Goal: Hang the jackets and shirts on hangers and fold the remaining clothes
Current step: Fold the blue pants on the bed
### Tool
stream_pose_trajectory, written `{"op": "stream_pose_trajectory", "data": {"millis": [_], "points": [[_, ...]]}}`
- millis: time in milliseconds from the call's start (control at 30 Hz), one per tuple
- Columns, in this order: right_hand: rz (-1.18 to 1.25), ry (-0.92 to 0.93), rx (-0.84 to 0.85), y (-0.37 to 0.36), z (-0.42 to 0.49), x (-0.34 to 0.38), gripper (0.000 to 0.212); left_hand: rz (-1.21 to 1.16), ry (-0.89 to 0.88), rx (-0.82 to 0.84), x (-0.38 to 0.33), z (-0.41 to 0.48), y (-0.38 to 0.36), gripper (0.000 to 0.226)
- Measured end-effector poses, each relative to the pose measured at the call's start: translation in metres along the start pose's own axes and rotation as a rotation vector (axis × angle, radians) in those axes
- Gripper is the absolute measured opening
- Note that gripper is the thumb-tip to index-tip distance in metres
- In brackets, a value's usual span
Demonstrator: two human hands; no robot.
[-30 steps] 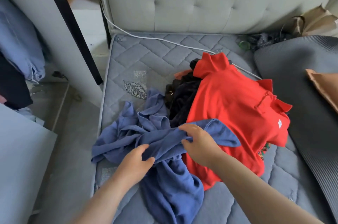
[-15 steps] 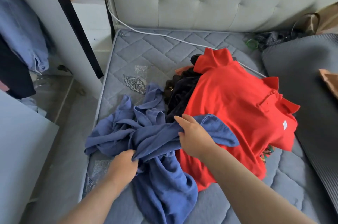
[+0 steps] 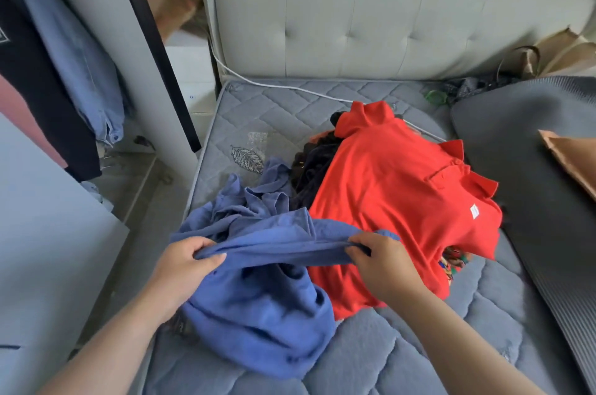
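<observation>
A crumpled blue garment (image 3: 264, 307) lies at the near left of the mattress (image 3: 371, 359). My left hand (image 3: 183, 268) grips one end of its edge and my right hand (image 3: 380, 262) pinches the other end, with the edge stretched between them above the rest of the cloth. To the right, a red polo shirt (image 3: 396, 201) lies spread over a heap. A black garment (image 3: 312, 168) and a bit of patterned fabric (image 3: 451, 262) stick out from under it.
A padded grey headboard (image 3: 387, 23) stands behind the mattress, with a white cable (image 3: 290, 88) along its base. A dark grey mat (image 3: 532, 168) covers the right side. Blue and black clothes (image 3: 64, 65) hang at the left beside a white wardrobe panel (image 3: 142, 65).
My left hand has moved up from the bunched cloth and taken the garment's edge. My right hand has shifted right, and the edge is now drawn taut between the two hands.
</observation>
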State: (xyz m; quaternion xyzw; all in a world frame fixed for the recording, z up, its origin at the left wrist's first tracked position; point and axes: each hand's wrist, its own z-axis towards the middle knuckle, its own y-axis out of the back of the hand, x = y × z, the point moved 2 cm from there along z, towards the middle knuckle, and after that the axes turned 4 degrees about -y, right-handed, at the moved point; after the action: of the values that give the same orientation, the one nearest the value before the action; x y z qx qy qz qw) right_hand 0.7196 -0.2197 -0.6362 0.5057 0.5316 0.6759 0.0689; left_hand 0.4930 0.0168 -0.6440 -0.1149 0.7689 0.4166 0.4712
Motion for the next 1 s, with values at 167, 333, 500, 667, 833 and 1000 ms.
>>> {"op": "stream_pose_trajectory", "data": {"millis": [167,333,500,667,833,1000], "points": [[0.052,-0.033,-0.119,0.035,-0.029,-0.012,0.026,0.436,-0.097,0.131,-0.004,-0.022,0.020,0.027],[-0.050,-0.140,-0.022,0.044,-0.087,-0.042,0.022,0.307,-0.064,0.194,0.009,-0.066,0.016,0.029],[-0.098,-0.205,0.092,-0.008,-0.155,-0.080,0.022,0.156,0.025,0.274,0.056,-0.120,-0.030,0.031],[-0.047,-0.181,0.110,-0.085,-0.170,-0.098,0.029,0.289,-0.308,0.310,0.103,-0.123,-0.082,0.005],[-0.160,0.001,0.089,-0.153,-0.147,-0.100,0.063,0.539,-0.514,0.283,0.140,-0.087,-0.113,0.059],[-0.431,0.107,-0.095,-0.189,-0.137,-0.122,0.051,0.623,-0.623,0.217,0.177,-0.074,-0.139,0.049]]}}
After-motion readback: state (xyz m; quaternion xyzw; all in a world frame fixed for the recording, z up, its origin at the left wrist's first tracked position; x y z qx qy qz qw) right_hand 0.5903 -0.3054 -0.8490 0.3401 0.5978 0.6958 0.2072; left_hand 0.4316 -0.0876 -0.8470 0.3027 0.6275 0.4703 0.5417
